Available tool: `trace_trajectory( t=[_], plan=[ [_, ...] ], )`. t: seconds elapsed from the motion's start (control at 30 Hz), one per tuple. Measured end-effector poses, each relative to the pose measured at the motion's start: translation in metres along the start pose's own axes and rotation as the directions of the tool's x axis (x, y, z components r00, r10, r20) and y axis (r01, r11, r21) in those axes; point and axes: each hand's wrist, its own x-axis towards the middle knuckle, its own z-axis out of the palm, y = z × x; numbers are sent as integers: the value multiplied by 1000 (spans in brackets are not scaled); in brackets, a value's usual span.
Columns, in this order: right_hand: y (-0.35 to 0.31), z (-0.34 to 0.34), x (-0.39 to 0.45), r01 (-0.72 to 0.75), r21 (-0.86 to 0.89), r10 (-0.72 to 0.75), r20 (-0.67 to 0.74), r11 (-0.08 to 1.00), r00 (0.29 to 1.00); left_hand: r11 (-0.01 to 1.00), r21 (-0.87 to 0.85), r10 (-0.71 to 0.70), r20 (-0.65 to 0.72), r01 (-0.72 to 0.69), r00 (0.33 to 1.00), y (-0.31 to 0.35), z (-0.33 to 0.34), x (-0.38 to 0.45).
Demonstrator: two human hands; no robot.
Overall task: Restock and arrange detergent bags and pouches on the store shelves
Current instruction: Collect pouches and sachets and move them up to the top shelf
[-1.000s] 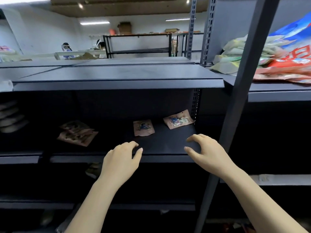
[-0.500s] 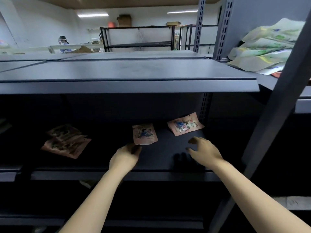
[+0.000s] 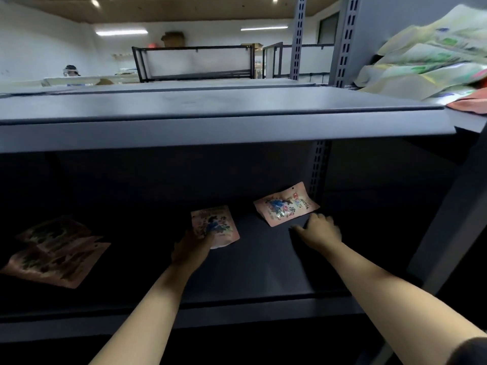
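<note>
Early in the job, by the look of it. Nearest, both arms reaching into the dark middle shelf (image 3: pixel 263 275). Left hand (image 3: pixel 191 250) gripping the lower corner of a small pink pouch (image 3: pixel 214 226), fingers curled under its edge, pouch lying near flat in the middle of the shelf. Right hand (image 3: pixel 320 230) resting on the shelf with fingers bent, just beside the near edge of a second pink pouch (image 3: pixel 286 204); touching or not, cannot tell, nothing clearly held. Off to the left on the same shelf, a loose overlapping heap of pink pouches (image 3: pixel 56 252), crooked and unsorted. Probably left to do: gathering the two stray pouches, squaring the heap, filling the bare stretch between. Farther up, the top shelf (image 3: pixel 210 106) bare in the middle, with a slumped pile of pale green bags (image 3: pixel 432 56) at its right end, likely also awaiting tidying.
</note>
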Motion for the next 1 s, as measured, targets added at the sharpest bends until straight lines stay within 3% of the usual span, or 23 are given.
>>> trace_trajectory(
  t=[0.07,0.13,0.27,0.4,0.53,0.7,0.77,0.83,0.9,1.0],
  plan=[
    [1,3,13,-94,65,94,6,993,996,997,33,-71,-34,72,997,0,6,10],
    [-2,6,26,-183,153,181,26,971,983,998,12,-55,-5,55,998,0,10,16],
    [-15,10,50,-350,275,330,116,896,937,979,-204,12,88,6,996,1,9,29],
    [-15,16,64,-371,467,329,172,803,928,999,-1,-39,13,39,999,5,16,34],
    [-19,15,69,-363,468,365,91,806,927,970,217,-115,-4,113,993,12,21,38],
    [-26,19,79,-362,681,444,60,637,894,976,172,-134,-17,135,991,20,21,36],
    [-28,20,76,-337,706,476,1,622,879,985,102,-133,-36,136,990,22,20,35],
    [-34,18,66,-289,708,472,-71,644,879,989,-108,-102,-34,98,994,20,20,38],
    [-43,12,53,-163,764,435,-166,624,885,944,-324,-81,-61,57,995,20,17,34],
    [-62,-9,32,114,851,341,-324,512,882,827,-562,-52,-143,-37,988,21,13,26]
  ],
)
